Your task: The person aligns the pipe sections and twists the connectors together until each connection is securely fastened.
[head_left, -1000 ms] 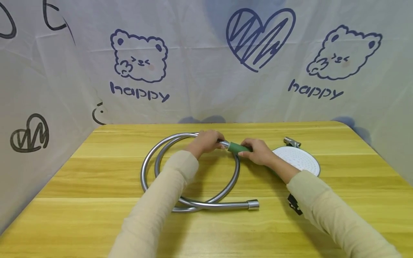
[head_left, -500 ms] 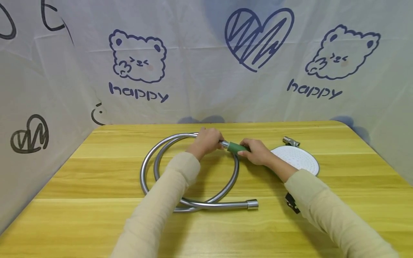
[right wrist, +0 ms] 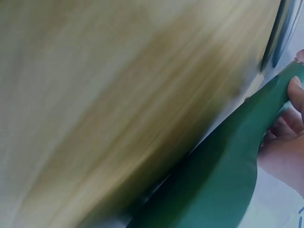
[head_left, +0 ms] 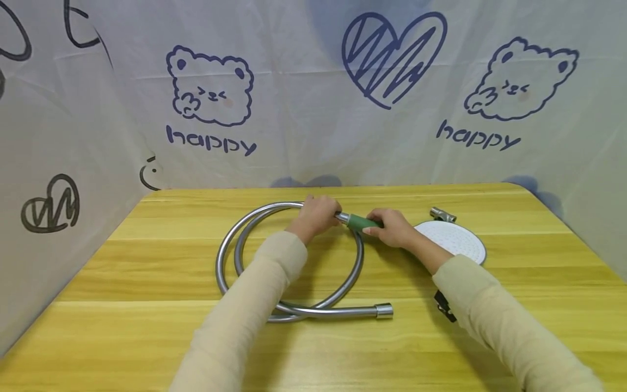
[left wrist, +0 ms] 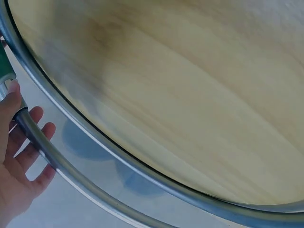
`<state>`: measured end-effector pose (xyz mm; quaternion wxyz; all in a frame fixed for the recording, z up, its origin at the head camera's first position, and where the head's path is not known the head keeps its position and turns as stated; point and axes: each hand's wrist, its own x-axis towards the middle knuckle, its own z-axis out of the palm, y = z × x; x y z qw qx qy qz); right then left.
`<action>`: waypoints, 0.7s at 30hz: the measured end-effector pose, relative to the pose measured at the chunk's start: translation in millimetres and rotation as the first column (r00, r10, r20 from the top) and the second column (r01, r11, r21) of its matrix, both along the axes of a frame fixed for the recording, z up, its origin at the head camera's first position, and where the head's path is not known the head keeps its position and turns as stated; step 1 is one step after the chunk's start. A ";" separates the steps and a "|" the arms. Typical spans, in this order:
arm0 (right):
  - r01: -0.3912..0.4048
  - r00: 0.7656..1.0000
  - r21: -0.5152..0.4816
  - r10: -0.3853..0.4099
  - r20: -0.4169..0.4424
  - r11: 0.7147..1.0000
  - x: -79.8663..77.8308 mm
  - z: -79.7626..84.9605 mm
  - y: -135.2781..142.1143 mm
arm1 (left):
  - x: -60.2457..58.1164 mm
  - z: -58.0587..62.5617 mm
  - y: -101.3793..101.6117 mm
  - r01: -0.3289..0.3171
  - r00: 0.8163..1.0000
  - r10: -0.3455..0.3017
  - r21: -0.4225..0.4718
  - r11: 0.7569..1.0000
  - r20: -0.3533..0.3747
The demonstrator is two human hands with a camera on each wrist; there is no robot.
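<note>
In the head view my right hand grips the green handle of a shower head, whose round white spray face lies to the right, partly behind my forearm. My left hand pinches the metal end of a silver shower hose where it meets the handle's tip. In the left wrist view the thumb and fingers curl about the hose just below the green handle. The right wrist view has the shower head's green back close up, the thumb lying on its neck.
The hose lies in loops on the wooden table, its free metal end pointing right. Behind the shower head is a small metal fitting. A black bracket is half hidden by my right sleeve. Printed cloth hangs behind the table.
My left hand and sleeve shift slightly, and the fingers change position a little on the hose end. The right hand keeps its grip on the handle almost unmoved.
</note>
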<state>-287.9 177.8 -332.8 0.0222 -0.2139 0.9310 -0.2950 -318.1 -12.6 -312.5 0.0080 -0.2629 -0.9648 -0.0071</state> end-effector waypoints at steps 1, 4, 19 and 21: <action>-0.001 1.000 0.002 0.001 0.002 1.000 -1.0 -0.6 0.8 | -0.2 0.1 0.4 0.000 1.000 0.000 -0.004 1.000 0.016; -0.012 1.000 0.016 0.012 -0.007 1.000 -4.5 -2.5 3.9 | -0.2 1.9 1.2 0.011 0.998 -0.010 -0.012 1.000 0.066; 0.000 0.999 0.052 -0.003 0.048 0.999 -10.3 -3.4 4.5 | -0.6 5.6 -15.1 -0.005 0.994 0.007 -0.015 1.000 0.107; 0.008 0.998 0.052 -0.011 0.070 0.999 -9.6 -2.1 4.6 | 0.5 6.4 -18.2 -0.005 0.994 0.006 -0.009 1.000 0.113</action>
